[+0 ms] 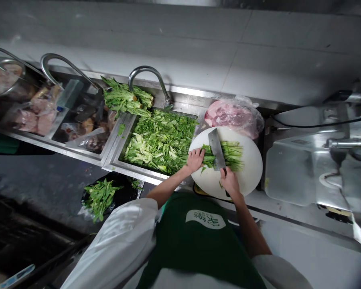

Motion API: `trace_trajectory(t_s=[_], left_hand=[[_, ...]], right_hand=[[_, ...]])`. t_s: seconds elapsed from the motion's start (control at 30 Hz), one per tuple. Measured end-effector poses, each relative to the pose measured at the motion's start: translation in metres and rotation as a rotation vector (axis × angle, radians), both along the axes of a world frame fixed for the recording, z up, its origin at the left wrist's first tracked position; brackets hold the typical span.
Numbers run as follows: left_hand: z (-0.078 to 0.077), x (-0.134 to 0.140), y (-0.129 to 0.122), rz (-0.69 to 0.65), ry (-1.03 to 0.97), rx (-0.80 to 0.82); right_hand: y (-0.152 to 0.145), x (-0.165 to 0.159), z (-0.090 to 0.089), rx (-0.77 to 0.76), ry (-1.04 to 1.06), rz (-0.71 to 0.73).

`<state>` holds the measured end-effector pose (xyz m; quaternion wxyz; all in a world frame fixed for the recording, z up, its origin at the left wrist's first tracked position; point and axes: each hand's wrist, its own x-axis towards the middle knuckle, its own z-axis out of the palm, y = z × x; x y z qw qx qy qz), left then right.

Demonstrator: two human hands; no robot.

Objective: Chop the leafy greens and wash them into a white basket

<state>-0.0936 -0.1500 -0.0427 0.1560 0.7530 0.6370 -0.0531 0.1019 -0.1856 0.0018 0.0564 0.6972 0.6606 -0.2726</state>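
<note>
My right hand [229, 181] is closed round the handle of a cleaver [217, 147]. The broad blade lies across a bunch of leafy green stalks [232, 154] on a round white cutting board [251, 176]. My left hand [195, 159] rests on the leafy end of the bunch at the board's left edge, fingers bent over the greens and pressing them. Cut stalk pieces lie to the right of the blade. Just left of the board, a sink basin [120, 157] is filled with chopped greens [162, 140].
Bagged raw meat [233, 116] lies behind the board. Whole leafy greens [126, 100] are heaped beside a curved faucet [149, 69]. Further left, another basin holds bagged meat [88, 134]. Below stands a black bag [123, 194] with leaves. A metal machine [291, 168] stands at the right.
</note>
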Motion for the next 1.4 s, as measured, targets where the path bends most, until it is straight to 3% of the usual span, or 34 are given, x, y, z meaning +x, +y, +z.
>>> trace_trajectory(t_s=[0.13, 0.23, 0.33, 0.5, 0.67, 0.83, 1.0, 1.1, 1.2, 1.4], left_hand=[[0.004, 0.001, -0.005, 0.029, -0.087, -0.002], [0.01, -0.031, -0.013, 0.071, -0.105, -0.056], [0.01, -0.059, -0.026, 0.088, -0.1, -0.11], [-0.002, -0.054, -0.05, 0.109, -0.172, -0.099], [-0.012, -0.044, -0.06, 0.138, -0.233, -0.092], [-0.014, -0.03, -0.053, 0.168, -0.139, -0.102], [-0.007, -0.006, -0.049, 0.159, -0.146, -0.01], [-0.006, -0.017, -0.062, 0.257, -0.235, 0.046], [-0.01, -0.041, -0.082, 0.34, -0.419, 0.09], [-0.03, -0.059, -0.096, 0.428, -0.487, 0.24]], right_hand=[[-0.019, 0.014, 0.02, 0.079, -0.081, 0.01], [-0.037, 0.002, 0.035, 0.114, -0.097, 0.049], [-0.048, -0.018, 0.043, 0.047, -0.081, 0.121], [-0.051, -0.046, 0.036, -0.089, -0.139, 0.223], [-0.039, -0.062, 0.014, -0.087, -0.169, 0.236], [-0.018, -0.024, 0.003, -0.047, -0.071, 0.184], [-0.028, 0.013, 0.012, 0.065, -0.105, 0.185], [-0.046, 0.006, 0.026, 0.126, -0.118, 0.192], [-0.058, -0.014, 0.037, 0.092, -0.089, 0.241], [-0.062, -0.047, 0.029, -0.068, -0.138, 0.359]])
